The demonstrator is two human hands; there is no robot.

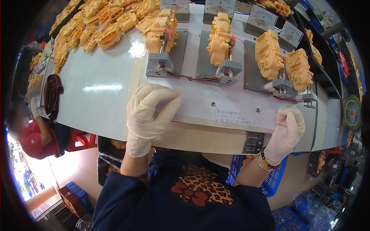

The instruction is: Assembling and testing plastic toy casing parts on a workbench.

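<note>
My left hand (pixel 152 115), in a white glove, hovers at the front left of a white test board (pixel 200 94). Its fingers curl toward the thumb, with nothing visible between them. Over the board's front right corner, my right hand (pixel 287 133) is gloved too, its fingers folded in and nothing seen in them. Beyond my hands, yellow plastic gearbox housings sit on grey clamp fixtures: a left one (pixel 162 40), a middle one (pixel 219 42), and two on the right, a larger housing (pixel 268 56) and a smaller housing (pixel 300 71). Red and black wires (pixel 200 79) link the fixtures.
A heap of yellow housings (pixel 104 29) covers the back left of the table. Analog meters (pixel 262 18) line the board's back. A dark cloth (pixel 52 94) hangs at the left edge, near a seated person (pixel 36 134). A green fan (pixel 351 112) stands right; a blue basket (pixel 275 179) is below.
</note>
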